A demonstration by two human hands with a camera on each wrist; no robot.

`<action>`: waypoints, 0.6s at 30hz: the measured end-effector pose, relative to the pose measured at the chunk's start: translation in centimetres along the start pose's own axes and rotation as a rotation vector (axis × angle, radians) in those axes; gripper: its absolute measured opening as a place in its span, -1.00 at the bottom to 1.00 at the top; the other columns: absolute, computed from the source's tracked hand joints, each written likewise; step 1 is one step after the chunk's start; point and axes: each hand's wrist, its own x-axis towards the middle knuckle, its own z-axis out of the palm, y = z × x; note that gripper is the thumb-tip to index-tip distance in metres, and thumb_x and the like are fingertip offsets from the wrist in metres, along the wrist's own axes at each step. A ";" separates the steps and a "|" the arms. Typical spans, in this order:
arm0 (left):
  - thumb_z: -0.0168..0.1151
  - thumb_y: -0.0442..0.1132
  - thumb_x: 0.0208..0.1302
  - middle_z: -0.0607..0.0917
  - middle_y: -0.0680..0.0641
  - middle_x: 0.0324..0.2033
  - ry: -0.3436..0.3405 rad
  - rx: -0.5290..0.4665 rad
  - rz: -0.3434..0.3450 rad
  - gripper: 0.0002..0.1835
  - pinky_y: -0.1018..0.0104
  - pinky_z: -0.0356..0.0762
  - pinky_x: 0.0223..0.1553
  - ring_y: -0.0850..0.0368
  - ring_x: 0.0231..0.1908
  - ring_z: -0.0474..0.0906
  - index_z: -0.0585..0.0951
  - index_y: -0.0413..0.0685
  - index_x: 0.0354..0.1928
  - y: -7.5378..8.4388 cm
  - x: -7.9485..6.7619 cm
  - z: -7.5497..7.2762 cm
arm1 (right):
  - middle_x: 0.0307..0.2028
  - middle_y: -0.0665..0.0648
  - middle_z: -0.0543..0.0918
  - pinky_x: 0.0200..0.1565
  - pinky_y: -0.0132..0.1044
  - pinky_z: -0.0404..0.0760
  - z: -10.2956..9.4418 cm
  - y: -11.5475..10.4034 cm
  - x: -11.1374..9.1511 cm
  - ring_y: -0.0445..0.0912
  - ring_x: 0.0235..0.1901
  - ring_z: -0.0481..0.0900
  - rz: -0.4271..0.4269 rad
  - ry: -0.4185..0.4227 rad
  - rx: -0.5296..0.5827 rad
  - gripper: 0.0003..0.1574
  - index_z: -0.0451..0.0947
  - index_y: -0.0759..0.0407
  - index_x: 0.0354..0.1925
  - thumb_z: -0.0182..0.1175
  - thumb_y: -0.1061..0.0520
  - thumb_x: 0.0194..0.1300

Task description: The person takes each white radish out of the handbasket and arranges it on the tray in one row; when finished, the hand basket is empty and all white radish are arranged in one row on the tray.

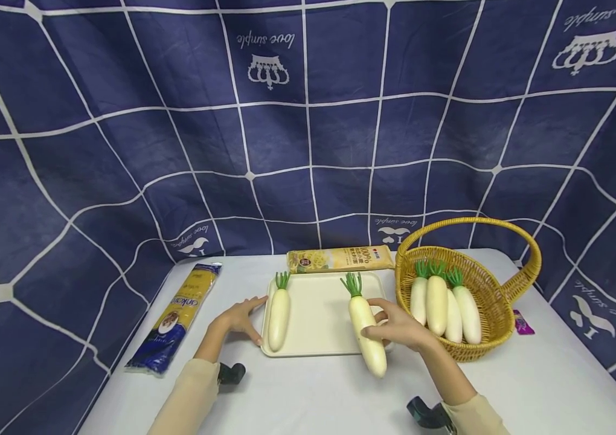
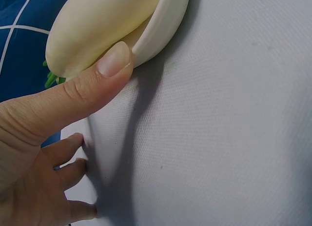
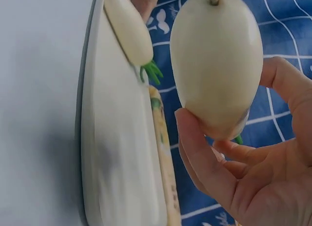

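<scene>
My right hand (image 1: pixel 398 325) grips a white radish (image 1: pixel 363 329) with green tops over the right side of the cream tray (image 1: pixel 319 326). Its blunt end points toward me, and in the right wrist view thumb and fingers are round the radish (image 3: pixel 217 65). A second white radish (image 1: pixel 279 317) lies lengthwise along the tray's left side. Beside that side is my left hand (image 1: pixel 238 317), fingers spread. The left wrist view shows its thumb (image 2: pixel 83 89) at the tray's rim (image 2: pixel 163 33), close to the lying radish (image 2: pixel 97 28), the other fingers lower on the white cloth.
To the right stands a wicker basket (image 1: pixel 495 296) with a tall handle, holding several white radishes (image 1: pixel 437 305). Behind the tray lies a yellow noodle packet (image 1: pixel 340 258). A blue and yellow pasta packet (image 1: pixel 174 320) is at the left, a small purple packet (image 1: pixel 523 323) beside the basket.
</scene>
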 end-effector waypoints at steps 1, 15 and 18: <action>0.65 -0.11 -0.50 0.14 -0.33 0.38 0.000 0.004 0.003 0.25 -0.36 -0.09 0.29 -0.40 0.36 -0.05 0.21 0.00 0.41 0.0 0.0 0.0 | -0.29 0.26 0.56 -0.41 -0.17 0.67 0.2 -0.1 0.4 -0.05 -0.40 0.60 0.004 0.001 0.000 0.00 0.08 0.45 0.32 0.28 0.14 0.01; 0.64 -0.12 -0.49 0.15 -0.33 0.37 0.004 0.019 0.009 0.23 -0.38 -0.10 0.29 -0.41 0.35 -0.05 0.22 -0.01 0.40 0.0 0.0 0.0 | -0.30 0.29 0.55 -0.44 -0.15 0.69 3.7 -1.0 6.1 -0.02 -0.42 0.61 0.047 0.059 0.069 -0.02 0.13 0.41 0.31 0.31 0.17 -0.03; 0.64 -0.13 -0.47 0.15 -0.33 0.38 0.000 0.022 0.007 0.23 -0.38 -0.10 0.29 -0.41 0.35 -0.05 0.21 -0.01 0.41 0.0 -0.1 0.0 | -0.31 0.30 0.56 -0.45 -0.14 0.70 4.7 -1.0 7.3 -0.01 -0.43 0.62 0.057 0.076 0.089 -0.01 0.12 0.42 0.31 0.32 0.17 -0.02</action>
